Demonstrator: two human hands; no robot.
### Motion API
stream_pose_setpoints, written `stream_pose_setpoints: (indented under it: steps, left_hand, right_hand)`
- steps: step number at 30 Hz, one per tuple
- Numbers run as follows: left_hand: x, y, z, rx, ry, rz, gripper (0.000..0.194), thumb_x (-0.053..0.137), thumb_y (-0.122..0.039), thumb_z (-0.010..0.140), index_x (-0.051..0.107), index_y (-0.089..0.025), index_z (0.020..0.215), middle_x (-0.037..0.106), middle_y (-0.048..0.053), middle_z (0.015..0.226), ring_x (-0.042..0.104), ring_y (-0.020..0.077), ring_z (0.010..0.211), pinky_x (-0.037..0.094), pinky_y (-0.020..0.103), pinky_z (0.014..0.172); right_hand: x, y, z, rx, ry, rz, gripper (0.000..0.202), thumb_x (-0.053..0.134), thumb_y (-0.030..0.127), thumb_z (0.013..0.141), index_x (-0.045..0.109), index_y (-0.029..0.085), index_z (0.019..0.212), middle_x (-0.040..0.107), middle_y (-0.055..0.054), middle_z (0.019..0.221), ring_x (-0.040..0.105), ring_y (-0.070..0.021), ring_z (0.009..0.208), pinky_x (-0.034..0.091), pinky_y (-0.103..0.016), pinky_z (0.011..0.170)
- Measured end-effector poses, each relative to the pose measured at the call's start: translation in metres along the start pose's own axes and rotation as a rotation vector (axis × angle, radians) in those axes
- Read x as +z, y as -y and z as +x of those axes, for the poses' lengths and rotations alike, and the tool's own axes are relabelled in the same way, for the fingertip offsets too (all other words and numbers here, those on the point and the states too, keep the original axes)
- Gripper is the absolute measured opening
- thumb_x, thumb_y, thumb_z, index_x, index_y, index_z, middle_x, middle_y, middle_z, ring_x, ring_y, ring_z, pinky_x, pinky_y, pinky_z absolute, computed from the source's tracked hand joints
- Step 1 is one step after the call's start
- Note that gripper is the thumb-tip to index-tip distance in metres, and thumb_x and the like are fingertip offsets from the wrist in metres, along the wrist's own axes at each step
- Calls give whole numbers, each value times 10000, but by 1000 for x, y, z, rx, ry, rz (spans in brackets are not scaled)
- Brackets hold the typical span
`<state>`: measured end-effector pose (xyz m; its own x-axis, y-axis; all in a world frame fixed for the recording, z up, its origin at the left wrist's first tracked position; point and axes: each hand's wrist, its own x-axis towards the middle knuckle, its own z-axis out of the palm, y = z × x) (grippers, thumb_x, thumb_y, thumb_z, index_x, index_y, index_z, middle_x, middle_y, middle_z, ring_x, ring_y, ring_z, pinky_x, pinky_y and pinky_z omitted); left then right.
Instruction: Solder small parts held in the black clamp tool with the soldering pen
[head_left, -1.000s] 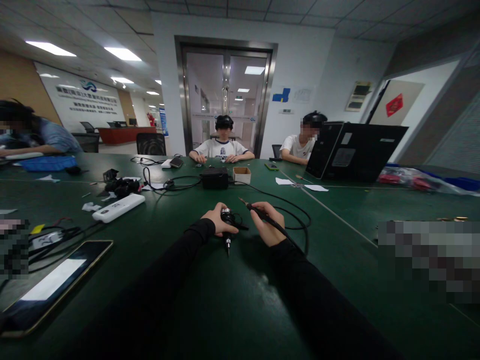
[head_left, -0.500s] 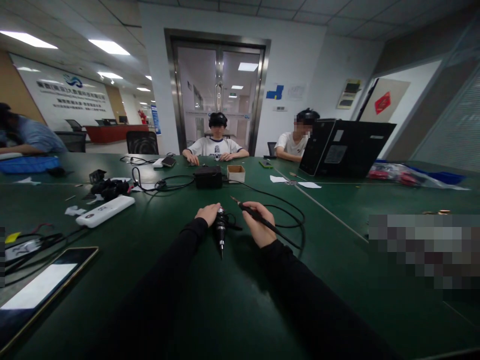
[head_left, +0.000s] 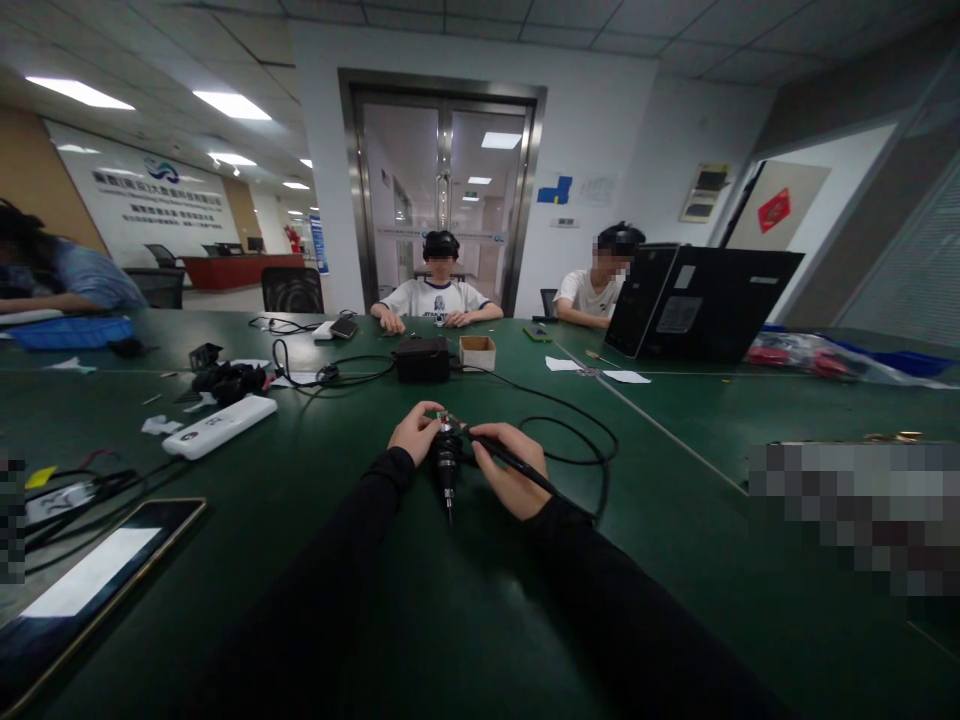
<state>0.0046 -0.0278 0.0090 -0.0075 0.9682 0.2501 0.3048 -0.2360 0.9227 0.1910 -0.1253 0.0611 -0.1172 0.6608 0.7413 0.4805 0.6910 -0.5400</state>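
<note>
My right hand (head_left: pixel 514 470) is closed around a black soldering iron (head_left: pixel 504 455) like a pen, its tip pointing left toward my left hand. Between the curled thumb and fingers of my left hand (head_left: pixel 415 432) is a small green and red piece (head_left: pixel 442 415), perhaps a circuit board; its details are too small to make out. Just below it, a black pen-shaped tool (head_left: pixel 448 462) with a silver nose and thin point lies on the table, pointing toward me. The iron's tip is close to the small piece; whether they touch, I cannot tell.
A black box (head_left: pixel 422 360) with a cable stands ahead beside a small open carton (head_left: pixel 478 353). To the left lie a white power strip (head_left: pixel 221 427), cables and a phone (head_left: pixel 105 600). A black computer case (head_left: pixel 701 305) stands far right. Two people sit opposite, another far left.
The soldering iron's tip has moved left and down, closer to my left hand. My left fingers have lifted and curled, and the green and red piece now shows between them.
</note>
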Motion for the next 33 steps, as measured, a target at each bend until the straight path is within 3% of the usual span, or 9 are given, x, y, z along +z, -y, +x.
stream_pose_setpoints:
  steps: [8, 18, 33]
  left_hand:
    - [4, 6, 3, 35, -8, -67, 223, 554, -245, 789, 589, -215, 1007, 699, 10, 823, 654, 155, 792, 485, 311, 837]
    - [3, -2, -1, 51, 10, -136, 233, 551, -212, 770, 586, -207, 1000, 695, 10, 828, 661, 149, 816, 483, 305, 870]
    - [3, -1, 0, 56, 5, -146, 227, 572, -240, 778, 589, -208, 1003, 687, 6, 816, 662, 146, 787, 498, 287, 817]
  right_hand:
    - [3, -4, -2, -22, 26, -9, 151, 567, 177, 815, 672, 216, 915, 717, -38, 893, 674, -184, 816, 526, -308, 779]
    - [2, -4, -2, -7, 53, -14, 163, 556, 198, 828, 668, 223, 944, 715, -41, 922, 669, -189, 846, 526, -322, 795]
    - [1, -5, -2, -7, 35, -44, 174, 561, 195, 811, 677, 227, 937, 719, -28, 908, 671, -182, 824, 526, -317, 786]
